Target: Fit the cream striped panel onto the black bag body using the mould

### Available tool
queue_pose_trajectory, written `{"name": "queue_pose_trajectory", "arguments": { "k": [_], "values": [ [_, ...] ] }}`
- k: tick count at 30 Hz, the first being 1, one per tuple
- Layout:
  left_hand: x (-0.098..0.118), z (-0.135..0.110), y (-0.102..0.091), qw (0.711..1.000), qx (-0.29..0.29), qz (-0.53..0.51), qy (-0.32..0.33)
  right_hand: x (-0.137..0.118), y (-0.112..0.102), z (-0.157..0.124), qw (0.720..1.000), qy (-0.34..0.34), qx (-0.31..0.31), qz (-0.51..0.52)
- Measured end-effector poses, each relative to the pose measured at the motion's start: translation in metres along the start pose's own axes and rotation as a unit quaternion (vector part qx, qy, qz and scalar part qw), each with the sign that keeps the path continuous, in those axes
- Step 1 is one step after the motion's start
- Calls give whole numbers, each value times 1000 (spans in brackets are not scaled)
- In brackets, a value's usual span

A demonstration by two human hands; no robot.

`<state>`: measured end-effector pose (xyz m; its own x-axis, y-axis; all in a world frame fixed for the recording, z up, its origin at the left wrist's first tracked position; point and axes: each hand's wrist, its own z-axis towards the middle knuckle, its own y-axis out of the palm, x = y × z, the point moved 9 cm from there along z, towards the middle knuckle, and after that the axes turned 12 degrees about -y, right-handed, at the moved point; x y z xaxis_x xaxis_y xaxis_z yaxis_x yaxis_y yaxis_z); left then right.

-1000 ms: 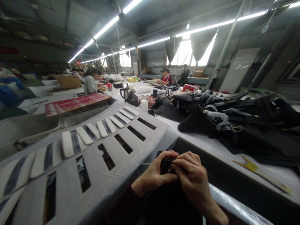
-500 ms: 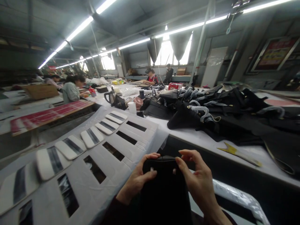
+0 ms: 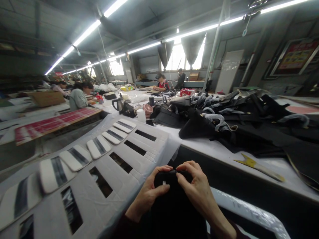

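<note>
A black piece of leather-like material point(image 3: 171, 202) is held upright in front of me, its lower part lost in shadow. My left hand point(image 3: 152, 189) is closed on its upper left edge, thumb on the near face beside a small pale mark point(image 3: 164, 183). My right hand point(image 3: 195, 184) pinches the top edge near the middle, fingertips close to those of the left. To the left lie several white rounded panels with a dark stripe point(image 3: 74, 157), on a pale board with rectangular slots point(image 3: 134, 159).
Black bag pieces with wrapped handles point(image 3: 224, 122) are heaped on the white table point(image 3: 211, 146) at right. A yellow-ended flat tool point(image 3: 259, 167) lies near its edge. A kettle point(image 3: 119, 104) and a pink fan point(image 3: 147, 110) stand farther back. Several people work beyond.
My right hand has slid left along the top edge, from the upper right corner toward my left hand. A second pale mark is now covered. My left hand keeps its hold.
</note>
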<state>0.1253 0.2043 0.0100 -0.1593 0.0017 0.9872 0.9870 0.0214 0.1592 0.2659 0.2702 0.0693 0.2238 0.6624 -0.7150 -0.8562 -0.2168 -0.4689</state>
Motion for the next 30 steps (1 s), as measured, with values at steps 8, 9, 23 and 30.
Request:
{"name": "queue_pose_trajectory", "arguments": {
  "k": [8,9,23,30],
  "values": [
    [3,3,3,1000,0,7,-1,17,5,4,999,50,-8,14],
    [3,3,2,1000,0,9,-2,18,6,4,998,53,-10,12],
    [2,2,1,1000,5,12,-14,31,16,7,975,164,-81,122],
    [-4,7,4,1000,14,20,-6,29,15,5,991,110,-64,43]
  ]
}}
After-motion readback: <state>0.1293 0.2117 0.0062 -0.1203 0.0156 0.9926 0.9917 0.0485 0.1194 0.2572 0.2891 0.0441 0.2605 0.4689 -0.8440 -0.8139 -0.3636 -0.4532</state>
